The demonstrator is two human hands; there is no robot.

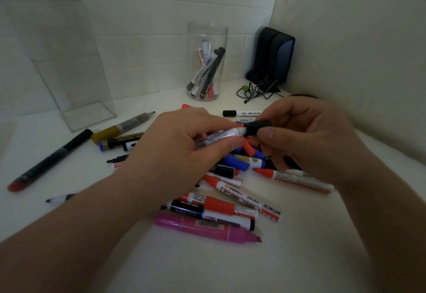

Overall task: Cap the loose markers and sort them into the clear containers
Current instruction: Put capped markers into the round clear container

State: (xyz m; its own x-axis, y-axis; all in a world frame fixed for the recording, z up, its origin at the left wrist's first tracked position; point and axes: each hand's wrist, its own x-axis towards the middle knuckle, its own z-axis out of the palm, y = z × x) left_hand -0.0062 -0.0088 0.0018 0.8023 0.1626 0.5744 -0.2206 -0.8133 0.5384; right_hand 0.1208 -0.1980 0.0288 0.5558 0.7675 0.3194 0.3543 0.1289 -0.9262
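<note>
While the pile lies spread on the white table [230, 269], the sorting starts at the far left, where a clear box [57, 62] with flat, glassy walls stands with nothing visible inside. Just right of it a long black marker [50, 159] with a red end lies alone, well apart from the heap.

Further right, the left hand [184, 149] is wrapped round a white marker [219, 137], fingers and thumb gripping the barrel near its front end, above the pile. The barrel looks like smooth, stiff plastic. I judge it light and a little slippery, so a grip close to the tip, as here, should keep it from wobbling when the cap is pushed on. The tip points right and almost meets a black cap [257, 126], a short, hard tube.

The right hand [306, 138] pinches that cap between thumb and fingertips. Being small, it could easily twist, so it is best held by its sides and pressed on straight.

Below the hands lie the loose markers, red, blue and black, with a fat pink marker [207, 225] nearest. Behind them a round clear jar [207, 62] holds several capped markers upright or leaning. At the far right a dark soft case [272, 57] stands in the corner with a thin tangled cord [258, 89] before it.
</note>
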